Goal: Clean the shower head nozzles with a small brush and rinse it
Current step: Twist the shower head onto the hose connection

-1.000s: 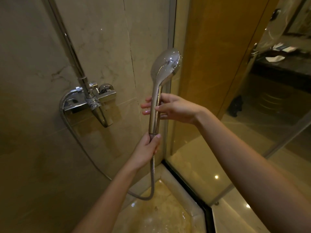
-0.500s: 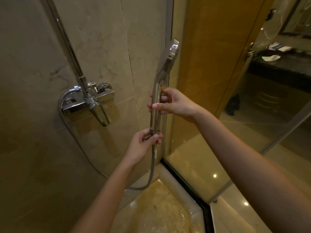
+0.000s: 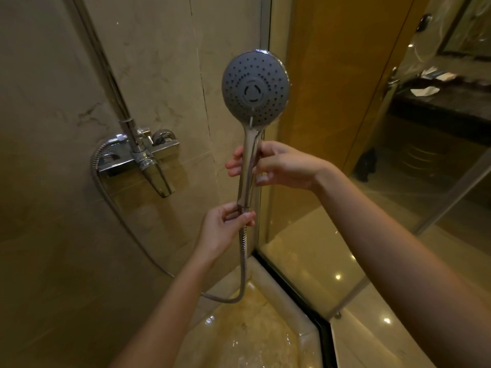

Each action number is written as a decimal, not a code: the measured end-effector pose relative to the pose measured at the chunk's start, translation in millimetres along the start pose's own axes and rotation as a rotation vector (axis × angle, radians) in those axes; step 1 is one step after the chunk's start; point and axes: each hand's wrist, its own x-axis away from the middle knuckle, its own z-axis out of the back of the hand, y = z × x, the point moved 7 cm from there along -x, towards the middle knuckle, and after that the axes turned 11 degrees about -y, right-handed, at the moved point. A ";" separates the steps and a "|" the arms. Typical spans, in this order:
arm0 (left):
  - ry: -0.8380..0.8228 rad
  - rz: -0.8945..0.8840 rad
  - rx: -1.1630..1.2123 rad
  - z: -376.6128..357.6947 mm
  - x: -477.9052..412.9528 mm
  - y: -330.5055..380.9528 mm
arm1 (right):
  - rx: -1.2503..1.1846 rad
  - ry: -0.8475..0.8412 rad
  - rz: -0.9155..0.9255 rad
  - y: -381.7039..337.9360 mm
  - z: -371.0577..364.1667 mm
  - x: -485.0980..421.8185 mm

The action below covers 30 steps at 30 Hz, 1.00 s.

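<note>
Head view is showing you holding the shower head (image 3: pixel 255 87) upright, its grey nozzle face turned toward you. Your right hand (image 3: pixel 281 166) is gripping the middle of the chrome handle, and your left hand (image 3: pixel 225 229) is pinching its lower end where the hose (image 3: pixel 243 264) is joining, beside the wall tap (image 3: pixel 144 160).

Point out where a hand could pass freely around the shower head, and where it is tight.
Free: the wall stretch between the tap and the shower head, and the space above the head. Tight: along the handle, where the right hand and the left hand both grip, and to its right, where the glass panel stands close.
</note>
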 end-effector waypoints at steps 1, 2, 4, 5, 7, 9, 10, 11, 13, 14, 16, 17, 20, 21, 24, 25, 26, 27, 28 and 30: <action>-0.003 0.002 0.002 -0.4 0.6 -0.2 | 0.040 -0.014 -0.009 -1.2 -1.0 0.6; -0.007 0.004 0.001 -0.8 1.1 -0.2 | 0.087 -0.018 -0.021 -1.8 -1.7 0.9; -0.006 0.010 0.009 -0.6 1.9 0.0 | 0.197 0.008 -0.033 -3.1 -1.5 1.8; 0.000 0.012 0.013 0.3 2.1 0.6 | 0.260 0.036 -0.023 -4.9 -0.2 2.4; -0.002 -0.002 0.016 0.5 2.1 4.9 | 0.360 0.097 0.027 -10.5 0.8 3.3; -0.019 -0.023 0.005 -2.2 2.1 11.2 | 0.408 0.173 0.068 -14.9 -0.3 3.0; -0.024 -0.028 0.001 -3.6 2.2 13.5 | 0.419 0.215 0.071 -15.3 -0.9 1.6; -0.027 -0.028 0.000 -4.6 2.4 15.4 | 0.426 0.257 0.064 -13.8 -0.7 -1.2; -0.037 -0.024 0.003 -5.8 3.2 17.3 | 0.448 0.331 0.034 -8.4 1.3 -7.8; -0.040 -0.022 0.008 -5.6 3.7 17.9 | 0.450 0.350 0.022 -6.1 2.1 -10.4; -0.034 -0.016 0.018 -2.5 3.9 18.2 | 0.384 0.340 -0.003 -1.4 4.5 -12.9; -0.033 -0.011 0.027 -0.2 3.4 17.8 | 0.311 0.310 -0.019 1.3 5.7 -13.3; -0.055 0.015 0.054 3.4 2.0 14.9 | 0.117 0.149 -0.040 4.0 5.5 -10.7; -0.059 0.022 0.055 4.1 1.7 14.1 | 0.098 0.099 -0.040 3.1 4.4 -10.2; -0.040 0.023 0.071 5.6 -0.5 13.3 | 0.160 0.105 -0.054 0.4 6.5 -8.7; -0.032 0.021 0.074 6.0 -1.5 13.7 | 0.211 0.145 -0.050 -0.7 9.5 -8.8; -0.026 0.020 0.074 6.2 -2.7 14.1 | 0.269 0.185 -0.041 -2.9 11.6 -9.3; -0.024 0.021 0.074 6.1 -3.8 14.3 | 0.322 0.219 -0.031 -5.4 13.2 -9.9; -0.025 0.022 0.076 5.9 -4.9 14.1 | 0.364 0.246 -0.021 -7.6 13.6 -10.7; -0.023 0.024 0.090 5.5 -6.7 12.5 | 0.427 0.298 -0.019 -8.8 14.7 -12.3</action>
